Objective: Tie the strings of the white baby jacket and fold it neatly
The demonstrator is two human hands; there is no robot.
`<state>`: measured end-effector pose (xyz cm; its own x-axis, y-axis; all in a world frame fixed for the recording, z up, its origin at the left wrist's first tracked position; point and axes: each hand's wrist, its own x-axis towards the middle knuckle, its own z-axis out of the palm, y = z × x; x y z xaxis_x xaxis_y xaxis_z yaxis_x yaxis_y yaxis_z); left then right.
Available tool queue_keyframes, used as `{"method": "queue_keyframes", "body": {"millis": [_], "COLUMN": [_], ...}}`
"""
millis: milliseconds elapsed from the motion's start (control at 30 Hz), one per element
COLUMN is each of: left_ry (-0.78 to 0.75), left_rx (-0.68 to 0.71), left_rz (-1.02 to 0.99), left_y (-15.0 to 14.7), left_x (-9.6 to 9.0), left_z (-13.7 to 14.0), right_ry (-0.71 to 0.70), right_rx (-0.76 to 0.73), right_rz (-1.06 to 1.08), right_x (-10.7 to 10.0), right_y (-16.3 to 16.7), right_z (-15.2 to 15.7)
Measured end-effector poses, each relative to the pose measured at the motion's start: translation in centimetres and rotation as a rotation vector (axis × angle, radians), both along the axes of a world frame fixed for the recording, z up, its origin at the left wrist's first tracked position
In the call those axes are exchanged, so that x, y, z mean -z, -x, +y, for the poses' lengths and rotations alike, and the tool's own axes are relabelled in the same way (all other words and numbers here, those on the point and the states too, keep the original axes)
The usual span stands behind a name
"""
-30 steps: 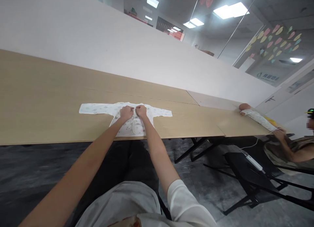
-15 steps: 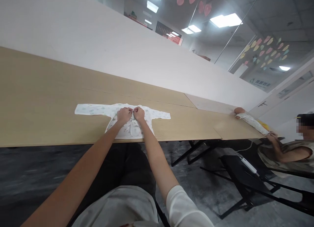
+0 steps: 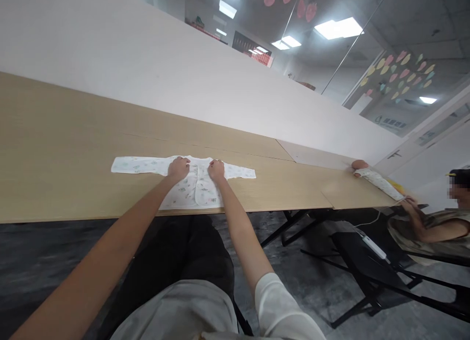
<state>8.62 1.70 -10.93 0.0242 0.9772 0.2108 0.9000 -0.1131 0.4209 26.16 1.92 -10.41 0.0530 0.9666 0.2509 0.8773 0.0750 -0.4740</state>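
Observation:
A small white baby shirt with a scattered print lies flat on the tabletop, sleeves stretched out to both sides, its hem close to the front edge. At the upper front, left of the centre opening, my left hand is closed with curled fingers on the cloth. My right hand is likewise closed on the shirt, just right of the opening near the neckline. Each hand covers a bit of the fabric, and the fingertips are partly hidden.
The long wooden table runs along a white partition. At its far right end lie a doll in patterned clothes and another person's hands. A black folding chair holding a white power strip stands below.
My hands have moved apart, left hand leftward and right hand slightly rightward, from a meeting point at the shirt's centre opening. More of the shirt's front shows between them.

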Motion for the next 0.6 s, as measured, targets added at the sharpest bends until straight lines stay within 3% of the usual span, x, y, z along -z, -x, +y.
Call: {"method": "queue_keyframes", "body": {"millis": [133, 267, 467, 533, 600], "left_ry": [0.12, 0.2, 0.349, 0.345, 0.182], "left_rx": [-0.047, 0.096, 0.173, 0.179, 0.184], "left_rz": [0.081, 0.102, 0.238, 0.268, 0.228], "left_y": [3.8, 7.1, 8.0, 8.0, 8.5], "left_x": [-0.8, -2.1, -5.3, -6.0, -6.5], "left_z": [1.5, 2.2, 1.8, 1.9, 2.3], "right_ry": [0.007, 0.092, 0.181, 0.159, 0.119], "right_rx": [0.077, 0.049, -0.008, -0.046, -0.097], "right_rz": [-0.116, -0.118, -0.177, -0.14, -0.118], "right_x": [-0.4, -1.1, -3.4, -4.2, -5.2], "right_y": [-2.6, -4.2, -5.1, -5.5, -6.0], "right_z": [-0.3, -0.4, -1.0, -1.5, -1.7]}}
